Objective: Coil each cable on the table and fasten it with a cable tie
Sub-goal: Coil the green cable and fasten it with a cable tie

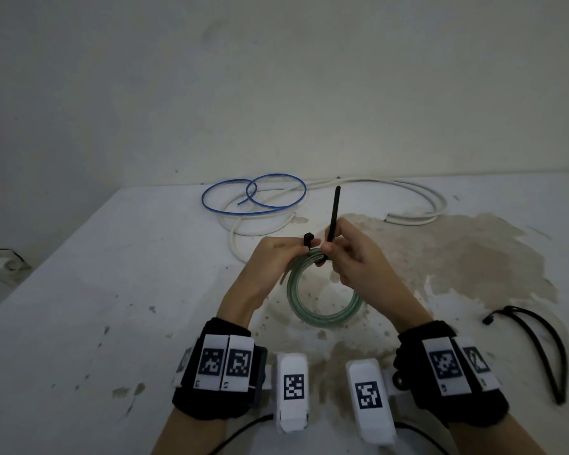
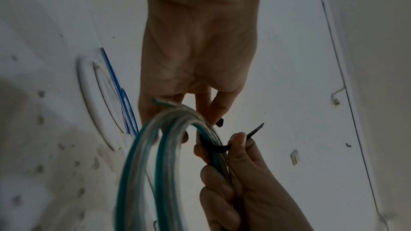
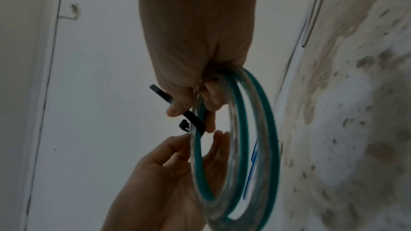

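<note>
The left hand [image 1: 273, 257] grips the green coil [image 1: 326, 310], and the right hand [image 1: 352, 257] pinches the black cable tie [image 1: 333, 215] wrapped around it. Beyond both hands, near the far table edge [image 1: 473, 175], lie a blue cable [image 1: 253, 195] and a white cable [image 1: 408, 188].

A plain, pale wall [image 1: 276, 93] fills the upper part of the head view, faintly smudged and dimly lit; below it a white table [image 1: 79, 290] runs to the wall, its top flecked with small dark chips; a large brownish stain [image 1: 473, 257] spreads across the table's right half; off its left edge a patch of floor [image 1: 0, 270] shows in shadow.
</note>
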